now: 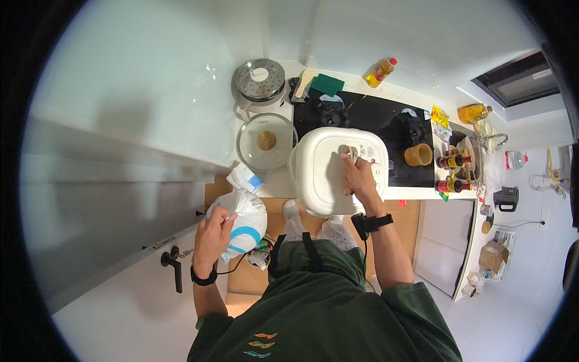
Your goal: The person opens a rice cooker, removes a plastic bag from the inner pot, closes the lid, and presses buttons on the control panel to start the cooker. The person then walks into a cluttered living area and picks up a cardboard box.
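My right hand is over the lid of a white rice cooker, with fingers curled at a small shiny object whose kind I cannot tell. The cooker overlaps the front edge of the black cooktop. At the left, my left hand grips the side of a white plastic bag with blue markings, which looks full. A small white and blue packet lies by the counter edge just above the bag. Left of the cooker, a round glass lid with a brown knob lies on the counter.
A pot with a steamer lid stands in the back left corner. Oil bottles, sauce bottles and a tan container stand around the black cooktop. A sink with a tap and a black kettle are at the right.
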Tool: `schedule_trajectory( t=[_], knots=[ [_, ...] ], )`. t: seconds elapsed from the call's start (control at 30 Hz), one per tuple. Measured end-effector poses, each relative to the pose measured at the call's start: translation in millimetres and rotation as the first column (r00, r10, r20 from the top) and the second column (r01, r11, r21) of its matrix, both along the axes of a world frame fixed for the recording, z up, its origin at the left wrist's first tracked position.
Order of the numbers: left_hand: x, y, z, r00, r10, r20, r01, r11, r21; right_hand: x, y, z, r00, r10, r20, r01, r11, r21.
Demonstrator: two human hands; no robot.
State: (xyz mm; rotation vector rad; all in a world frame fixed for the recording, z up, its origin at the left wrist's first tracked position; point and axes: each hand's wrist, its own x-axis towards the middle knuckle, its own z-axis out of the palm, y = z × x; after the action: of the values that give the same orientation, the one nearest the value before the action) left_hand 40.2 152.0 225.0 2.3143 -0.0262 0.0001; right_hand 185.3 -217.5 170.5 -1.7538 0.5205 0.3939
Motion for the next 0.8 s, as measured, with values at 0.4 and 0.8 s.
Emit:
schedule_trajectory(
  t=[0.4,0.8],
  knots=[
    [8,-14,5,0.999,-0.038,-0.008,0.038,0.999,-0.005,1,-5,-2,0.999,0.028,0.019,-0.028,0.999,0.027],
    [-2,-16,5,0.999,-0.034,-0.020,0.034,0.999,0.018,7,-11,-7,0.947,0.308,0.091,-0.256,0.895,-0.366]
  ],
)
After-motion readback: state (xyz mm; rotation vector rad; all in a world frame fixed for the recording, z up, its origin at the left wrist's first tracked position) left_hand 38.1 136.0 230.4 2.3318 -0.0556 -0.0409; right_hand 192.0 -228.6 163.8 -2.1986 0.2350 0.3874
